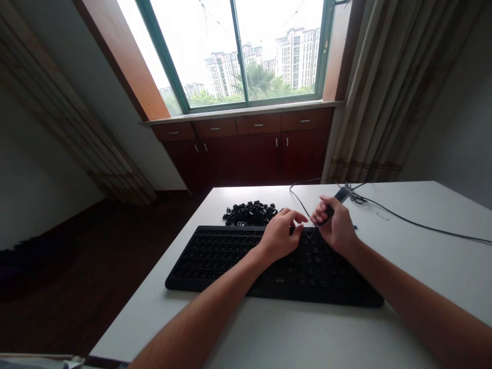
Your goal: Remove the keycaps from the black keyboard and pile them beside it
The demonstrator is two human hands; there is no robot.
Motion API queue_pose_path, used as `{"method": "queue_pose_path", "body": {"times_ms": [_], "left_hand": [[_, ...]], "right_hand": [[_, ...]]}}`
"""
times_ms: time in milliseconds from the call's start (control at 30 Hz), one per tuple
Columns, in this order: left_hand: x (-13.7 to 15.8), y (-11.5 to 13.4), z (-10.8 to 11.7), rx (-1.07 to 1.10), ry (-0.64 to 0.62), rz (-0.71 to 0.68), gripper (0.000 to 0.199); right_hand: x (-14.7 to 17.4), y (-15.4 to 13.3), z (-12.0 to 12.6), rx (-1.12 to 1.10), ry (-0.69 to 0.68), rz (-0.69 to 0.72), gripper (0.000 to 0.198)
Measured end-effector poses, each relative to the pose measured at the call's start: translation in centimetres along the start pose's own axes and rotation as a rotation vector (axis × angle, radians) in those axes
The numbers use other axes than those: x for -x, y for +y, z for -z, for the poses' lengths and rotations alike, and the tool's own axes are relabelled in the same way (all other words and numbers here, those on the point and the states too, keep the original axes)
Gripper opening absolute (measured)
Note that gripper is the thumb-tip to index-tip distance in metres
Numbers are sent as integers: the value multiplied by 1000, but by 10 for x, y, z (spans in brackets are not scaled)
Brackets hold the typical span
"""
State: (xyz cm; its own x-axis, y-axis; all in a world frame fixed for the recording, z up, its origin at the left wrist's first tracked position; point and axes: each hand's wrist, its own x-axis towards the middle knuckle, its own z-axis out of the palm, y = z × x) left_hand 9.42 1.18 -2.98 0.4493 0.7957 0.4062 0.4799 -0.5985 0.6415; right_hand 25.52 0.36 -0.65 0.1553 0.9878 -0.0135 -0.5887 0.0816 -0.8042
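Note:
A black keyboard [230,256] lies on the white table; on its left part the keycaps are off and bare sockets show, while caps still sit on the right part. My left hand [282,233] rests over the keyboard's upper middle, thumb and fingers apart, with nothing visible in them. Closed around the dark handle of a keycap puller [342,193] is my right hand [338,225]. The puller's thin wire end points down at the top keys right of my left fingertips. Behind the keyboard a heap of loose black keycaps [249,212] is piled up.
A black cable [407,218] runs across the table's right side, coiled near the back edge. A thin bent wire [383,216] lies beside it. The white table [434,251] ends at the left above a dark floor. Cabinets [242,154] stand under the window beyond.

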Motion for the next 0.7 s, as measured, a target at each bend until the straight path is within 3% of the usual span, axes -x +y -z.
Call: {"method": "queue_pose_path", "body": {"times_ms": [233,500,600,700], "left_hand": [[-1,1,0,40,12,24,21],[-2,3,4,178,54,88,35],[-1,10,8,309,36,80,32],[-1,16,9,362,33,105,47]], "right_hand": [[-10,4,-9,77,-81,50,42],[-1,5,-10,56,-205,13,25],[2,8,-11,157,-218,-29,31],[5,14,-13,274,-225,-13,41]]}}
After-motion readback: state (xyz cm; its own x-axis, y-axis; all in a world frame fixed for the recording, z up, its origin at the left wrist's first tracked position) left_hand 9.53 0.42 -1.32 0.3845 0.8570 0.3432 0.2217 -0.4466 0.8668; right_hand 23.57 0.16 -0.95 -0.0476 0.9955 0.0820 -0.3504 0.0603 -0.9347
